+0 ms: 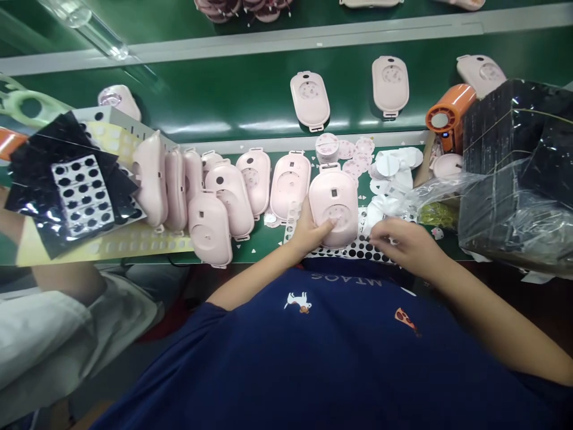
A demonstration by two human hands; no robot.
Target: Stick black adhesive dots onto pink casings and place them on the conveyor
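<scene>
My left hand (311, 232) grips a pale pink oval plastic casing (334, 194) by its left edge and holds it upright. The thumb lies on the casing's round recess, which has a printed disc in it. My right hand (405, 243) is just right of the casing, fingers curled and pinched together. Whatever they hold, if anything, is too small to make out. Below the casing lies a white sheet of black round stickers (364, 248). Crumpled white backing paper (382, 206) lies beyond my right fingertips. Printed round stickers (327, 145) are stacked behind the casing.
Several pink casings (209, 230) stand to the left. More casings (310, 98) lie on the green belt (224, 101) behind. An orange handheld fan (450, 110) and plastic-wrapped dark boxes (505, 161) stand right. Black sticker sheets (83, 191) are piled left, beside another person's sleeve (58, 334).
</scene>
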